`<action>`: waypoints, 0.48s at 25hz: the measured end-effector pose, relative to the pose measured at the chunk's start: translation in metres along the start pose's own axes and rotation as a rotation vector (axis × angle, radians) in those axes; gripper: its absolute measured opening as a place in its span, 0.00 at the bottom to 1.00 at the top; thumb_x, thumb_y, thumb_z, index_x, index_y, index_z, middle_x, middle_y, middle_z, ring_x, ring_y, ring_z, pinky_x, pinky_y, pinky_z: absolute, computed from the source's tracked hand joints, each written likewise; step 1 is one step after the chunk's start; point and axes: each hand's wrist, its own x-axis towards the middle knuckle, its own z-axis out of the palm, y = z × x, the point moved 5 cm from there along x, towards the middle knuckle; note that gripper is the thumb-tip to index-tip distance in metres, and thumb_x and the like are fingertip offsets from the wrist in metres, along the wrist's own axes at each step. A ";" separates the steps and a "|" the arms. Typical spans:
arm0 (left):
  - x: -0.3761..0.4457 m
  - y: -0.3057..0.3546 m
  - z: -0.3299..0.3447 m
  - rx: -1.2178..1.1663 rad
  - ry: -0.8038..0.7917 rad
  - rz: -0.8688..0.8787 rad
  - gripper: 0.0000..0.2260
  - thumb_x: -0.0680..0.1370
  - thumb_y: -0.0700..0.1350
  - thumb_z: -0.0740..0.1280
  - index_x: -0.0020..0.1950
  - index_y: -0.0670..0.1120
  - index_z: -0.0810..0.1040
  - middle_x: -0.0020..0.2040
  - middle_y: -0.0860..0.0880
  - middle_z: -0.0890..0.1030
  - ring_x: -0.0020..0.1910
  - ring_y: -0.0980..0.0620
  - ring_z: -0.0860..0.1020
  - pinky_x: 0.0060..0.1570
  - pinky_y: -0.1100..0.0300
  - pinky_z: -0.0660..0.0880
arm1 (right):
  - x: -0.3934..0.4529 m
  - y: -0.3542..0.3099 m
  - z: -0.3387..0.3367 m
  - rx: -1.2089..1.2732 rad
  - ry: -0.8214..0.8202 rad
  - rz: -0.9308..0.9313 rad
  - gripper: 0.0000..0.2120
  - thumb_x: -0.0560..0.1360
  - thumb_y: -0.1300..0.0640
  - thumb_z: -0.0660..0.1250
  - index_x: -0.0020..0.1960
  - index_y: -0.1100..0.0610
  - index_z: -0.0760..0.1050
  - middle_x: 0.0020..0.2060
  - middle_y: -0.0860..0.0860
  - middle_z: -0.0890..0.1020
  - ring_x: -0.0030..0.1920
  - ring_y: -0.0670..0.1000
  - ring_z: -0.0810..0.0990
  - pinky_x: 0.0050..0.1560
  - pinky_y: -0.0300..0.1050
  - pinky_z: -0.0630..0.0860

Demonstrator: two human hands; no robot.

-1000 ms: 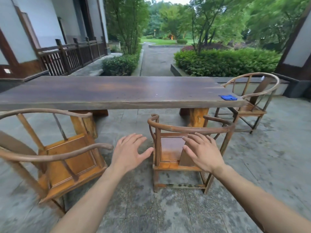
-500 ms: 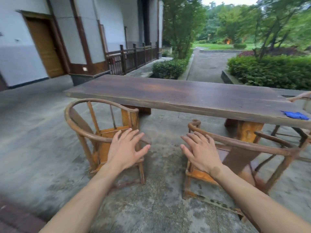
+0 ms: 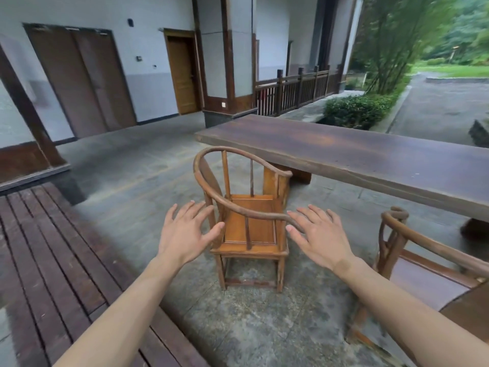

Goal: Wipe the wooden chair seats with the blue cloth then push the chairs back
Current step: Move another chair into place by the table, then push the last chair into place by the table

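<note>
With both grips spread and empty, left hand (image 3: 185, 234) and right hand (image 3: 320, 234) flanking chair (image 3: 251, 226) just ahead, its curved back rail between them, counter (image 3: 357, 152) beyond.

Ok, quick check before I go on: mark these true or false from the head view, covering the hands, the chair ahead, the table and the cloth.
1. Both hands are open and hold nothing. True: the left hand and right hand have spread fingers.
2. The blue cloth is in the right hand. False: no cloth shows in this view.
3. The chair ahead is tucked under the table. False: it stands out on the stone floor, near the table's end.
4. A second chair shows at the right. True.
5. The chair ahead lies tipped over. False: it stands upright on its legs.
</note>
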 end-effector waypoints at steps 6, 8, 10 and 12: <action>0.021 -0.020 0.008 -0.031 0.042 -0.002 0.35 0.75 0.72 0.46 0.71 0.55 0.75 0.72 0.51 0.75 0.75 0.50 0.68 0.76 0.44 0.55 | 0.022 0.007 0.008 0.011 0.020 0.042 0.37 0.75 0.32 0.34 0.75 0.42 0.65 0.74 0.45 0.70 0.76 0.49 0.63 0.76 0.59 0.56; 0.031 -0.030 0.010 -0.035 0.059 -0.002 0.35 0.76 0.72 0.46 0.70 0.55 0.75 0.72 0.51 0.75 0.75 0.50 0.68 0.76 0.43 0.56 | 0.034 0.000 0.012 0.010 0.032 0.047 0.37 0.75 0.32 0.35 0.74 0.42 0.66 0.74 0.45 0.71 0.76 0.50 0.63 0.76 0.59 0.57; 0.039 -0.040 0.016 -0.040 0.054 0.004 0.35 0.76 0.72 0.45 0.71 0.55 0.75 0.72 0.51 0.75 0.75 0.50 0.68 0.76 0.43 0.56 | 0.048 -0.010 0.017 0.016 0.031 0.042 0.37 0.75 0.32 0.34 0.75 0.42 0.66 0.74 0.45 0.70 0.77 0.50 0.63 0.76 0.59 0.56; 0.048 -0.048 0.024 -0.044 0.047 0.007 0.36 0.75 0.73 0.45 0.71 0.55 0.74 0.73 0.52 0.74 0.75 0.51 0.67 0.77 0.44 0.55 | 0.062 -0.019 0.021 0.031 0.046 0.034 0.37 0.75 0.32 0.35 0.75 0.43 0.66 0.74 0.46 0.70 0.77 0.50 0.63 0.76 0.60 0.56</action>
